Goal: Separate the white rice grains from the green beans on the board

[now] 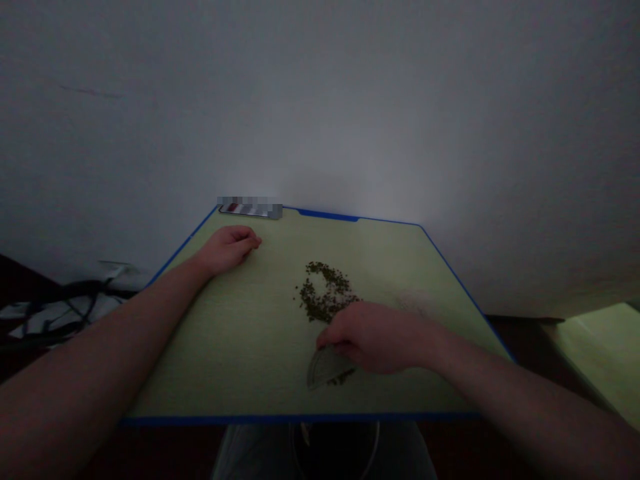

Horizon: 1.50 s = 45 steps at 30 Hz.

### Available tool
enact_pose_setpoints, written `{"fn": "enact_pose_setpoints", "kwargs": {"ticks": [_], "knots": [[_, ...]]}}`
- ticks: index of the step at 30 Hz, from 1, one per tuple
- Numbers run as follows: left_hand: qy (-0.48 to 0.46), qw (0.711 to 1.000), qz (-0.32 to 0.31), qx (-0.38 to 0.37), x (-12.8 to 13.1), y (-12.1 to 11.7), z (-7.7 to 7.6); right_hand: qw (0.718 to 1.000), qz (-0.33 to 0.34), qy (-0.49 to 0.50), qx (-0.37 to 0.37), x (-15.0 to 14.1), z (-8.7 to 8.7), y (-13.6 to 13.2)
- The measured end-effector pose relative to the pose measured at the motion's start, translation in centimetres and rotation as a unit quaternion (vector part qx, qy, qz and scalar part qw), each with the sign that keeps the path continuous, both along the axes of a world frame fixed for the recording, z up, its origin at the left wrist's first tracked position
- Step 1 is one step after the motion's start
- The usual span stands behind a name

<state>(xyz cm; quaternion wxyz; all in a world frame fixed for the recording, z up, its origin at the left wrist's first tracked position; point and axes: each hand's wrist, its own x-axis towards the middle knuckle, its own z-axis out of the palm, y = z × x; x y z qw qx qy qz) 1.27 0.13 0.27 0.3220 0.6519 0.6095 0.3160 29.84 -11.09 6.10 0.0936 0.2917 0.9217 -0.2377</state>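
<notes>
At a pale, blue-edged counter (240,347), our right hand (377,333) clamps what appears to be a clear plastic protractor (321,370), thumb and fingers pinched over its upper part. The protractor sits near the front edge, its curved side facing left, just beside a small patch of grains (343,378) and nearer to us than the scattered heap of brownish-green grains (316,309). We judge it light and thin, stiff enough to hold its shape yet able to flex or crack if bent hard, its smooth faces a little slippery. A pinch across the flat near one end, clear of the curved rim, looks the surest hold. The grains look dry, hard and nearly weightless, apt to roll or scatter at a brisk touch.

Our right forearm (480,367) reaches in low from the right, the back of the hand uppermost, the wrist almost level and the fingers angled down toward the counter. Our left hand (230,248) rests farther off on the left side, its fingers loosely curled together with nothing visible in them, just short of a phone-like device (251,210) at the far left corner.
</notes>
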Motion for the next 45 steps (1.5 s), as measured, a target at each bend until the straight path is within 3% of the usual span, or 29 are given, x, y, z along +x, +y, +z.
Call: {"fn": "enact_pose_setpoints", "kwargs": {"ticks": [7,15,21,30,39,45], "knots": [[-0.018,1.0,0.006,-0.013,0.2,-0.1,0.2,0.987,-0.144,0.059,-0.024,2.6,-1.5,-3.2],[0.003,1.0,-0.004,0.006,0.0,0.0,0.0,0.965,-0.232,0.09,-0.082,3.8,-1.9,-6.1],[-0.001,1.0,-0.001,-0.005,0.2,0.0,0.1,0.966,-0.225,0.111,-0.069,4.1,-1.7,-6.4],[-0.016,1.0,-0.001,-0.01,0.1,0.0,0.0,0.983,-0.126,0.134,-0.032,0.2,-2.0,-4.0],[-0.007,1.0,-0.006,-0.004,-0.2,0.2,-0.3,0.965,-0.21,0.145,-0.068,2.6,-2.7,-6.5],[-0.015,1.0,-0.003,-0.008,-0.1,0.3,-0.4,0.961,-0.214,0.154,-0.086,3.8,-2.5,-7.5]]}}
